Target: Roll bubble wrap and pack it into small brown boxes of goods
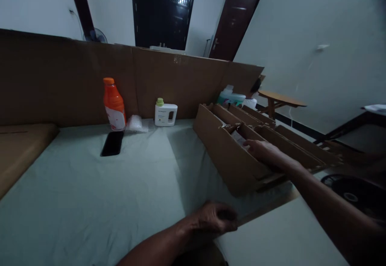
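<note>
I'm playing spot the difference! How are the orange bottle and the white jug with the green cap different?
The orange bottle looks taller, while the white jug is short and squat. The orange bottle has an orange cap; the white jug has a yellow-green cap. The white jug has a handle hole, but none shows on the orange bottle. Both stand on the pale green cloth, caps on.

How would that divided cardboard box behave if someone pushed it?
The cardboard box would probably slide rather than tip, being low and broad. Its upright outer walls suggest some stiffness, though the thin dividers might bend. The pale cloth along its base could bunch up, since it already shows wrinkles.
</note>
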`<state>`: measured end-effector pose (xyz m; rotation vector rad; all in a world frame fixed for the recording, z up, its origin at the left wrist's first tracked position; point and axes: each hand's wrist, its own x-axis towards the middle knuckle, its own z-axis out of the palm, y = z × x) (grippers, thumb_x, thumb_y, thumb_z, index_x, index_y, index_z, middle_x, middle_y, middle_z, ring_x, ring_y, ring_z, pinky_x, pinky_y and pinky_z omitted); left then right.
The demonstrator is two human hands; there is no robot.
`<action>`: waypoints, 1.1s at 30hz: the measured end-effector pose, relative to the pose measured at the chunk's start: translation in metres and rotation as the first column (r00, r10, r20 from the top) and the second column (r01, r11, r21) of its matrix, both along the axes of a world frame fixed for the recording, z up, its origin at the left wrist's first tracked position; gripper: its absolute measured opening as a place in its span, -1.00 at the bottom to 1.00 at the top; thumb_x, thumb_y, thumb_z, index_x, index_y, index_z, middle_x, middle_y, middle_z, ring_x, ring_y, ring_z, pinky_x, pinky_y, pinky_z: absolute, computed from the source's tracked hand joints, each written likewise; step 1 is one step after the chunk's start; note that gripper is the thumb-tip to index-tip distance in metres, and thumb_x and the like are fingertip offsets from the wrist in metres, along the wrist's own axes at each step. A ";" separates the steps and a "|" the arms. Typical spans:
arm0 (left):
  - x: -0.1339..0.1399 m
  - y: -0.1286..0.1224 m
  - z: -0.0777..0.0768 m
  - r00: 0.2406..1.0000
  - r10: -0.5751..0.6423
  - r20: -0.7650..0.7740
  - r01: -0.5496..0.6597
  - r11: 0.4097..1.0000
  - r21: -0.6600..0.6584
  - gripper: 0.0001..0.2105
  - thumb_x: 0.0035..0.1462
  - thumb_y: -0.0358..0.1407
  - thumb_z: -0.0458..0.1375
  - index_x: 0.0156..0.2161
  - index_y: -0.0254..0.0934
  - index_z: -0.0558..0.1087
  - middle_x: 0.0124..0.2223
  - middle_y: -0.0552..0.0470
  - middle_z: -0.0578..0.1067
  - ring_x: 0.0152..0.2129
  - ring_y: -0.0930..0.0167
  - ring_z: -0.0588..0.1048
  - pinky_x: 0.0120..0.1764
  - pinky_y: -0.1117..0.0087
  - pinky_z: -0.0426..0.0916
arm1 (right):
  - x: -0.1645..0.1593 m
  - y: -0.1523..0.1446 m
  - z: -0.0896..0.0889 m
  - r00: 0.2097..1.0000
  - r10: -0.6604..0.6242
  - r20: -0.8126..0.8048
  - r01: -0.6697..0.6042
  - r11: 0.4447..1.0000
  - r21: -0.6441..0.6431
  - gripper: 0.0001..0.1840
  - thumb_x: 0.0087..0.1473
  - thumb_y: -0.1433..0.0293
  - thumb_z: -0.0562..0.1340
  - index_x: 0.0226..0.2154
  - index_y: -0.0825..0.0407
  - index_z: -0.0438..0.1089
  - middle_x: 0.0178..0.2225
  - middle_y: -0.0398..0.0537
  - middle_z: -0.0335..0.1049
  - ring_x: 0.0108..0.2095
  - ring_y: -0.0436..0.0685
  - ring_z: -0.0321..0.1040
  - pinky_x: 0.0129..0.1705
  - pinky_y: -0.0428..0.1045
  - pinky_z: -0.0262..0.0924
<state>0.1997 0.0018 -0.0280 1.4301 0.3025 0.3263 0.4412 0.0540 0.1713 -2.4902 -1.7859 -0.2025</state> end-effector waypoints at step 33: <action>-0.049 0.124 0.012 0.567 0.818 0.100 -0.481 0.427 -0.766 -0.64 -0.11 -0.13 0.29 -0.24 -0.35 0.46 -0.31 -0.02 0.55 -0.41 0.38 0.51 -0.32 0.38 0.43 | -0.167 0.049 -0.111 0.719 0.329 -0.612 -0.305 0.941 0.148 -0.50 0.08 0.00 0.13 -0.53 0.09 0.41 -0.58 -0.14 0.32 -0.48 0.07 0.28 -0.49 -0.09 0.01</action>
